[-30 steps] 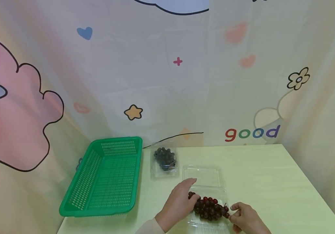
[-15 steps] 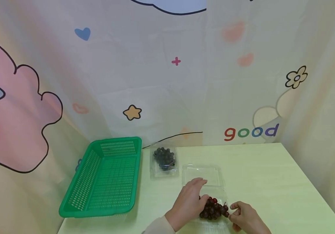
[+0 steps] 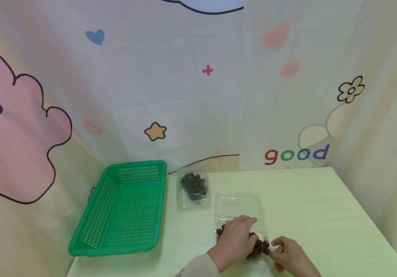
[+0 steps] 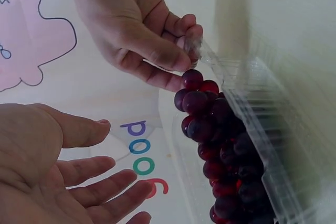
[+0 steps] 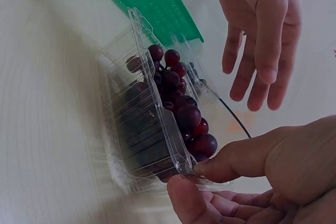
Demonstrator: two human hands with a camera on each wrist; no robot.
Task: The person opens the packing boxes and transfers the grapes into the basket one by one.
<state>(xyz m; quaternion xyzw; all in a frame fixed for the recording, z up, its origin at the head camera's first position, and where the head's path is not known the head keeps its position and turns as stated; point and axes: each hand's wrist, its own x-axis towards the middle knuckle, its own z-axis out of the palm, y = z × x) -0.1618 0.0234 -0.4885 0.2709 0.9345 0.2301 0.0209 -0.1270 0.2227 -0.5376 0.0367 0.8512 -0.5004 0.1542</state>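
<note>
A bunch of dark red grapes lies in a clear plastic clamshell box, its lid folded back on the table. My right hand pinches a corner of the box's rim between thumb and forefinger, as the right wrist view shows. Over the bunch is my left hand, hiding its middle in the head view. Both wrist views show that hand apart from the grapes, its fingers spread and nothing held.
A second clear box with dark grapes stands farther back. To the left sits a green plastic basket. A printed cloth hangs behind the pale table.
My left hand has moved rightward along the bunch, uncovering the grapes at its left end. The right hand stays at the box's corner. The head view has shifted slightly.
</note>
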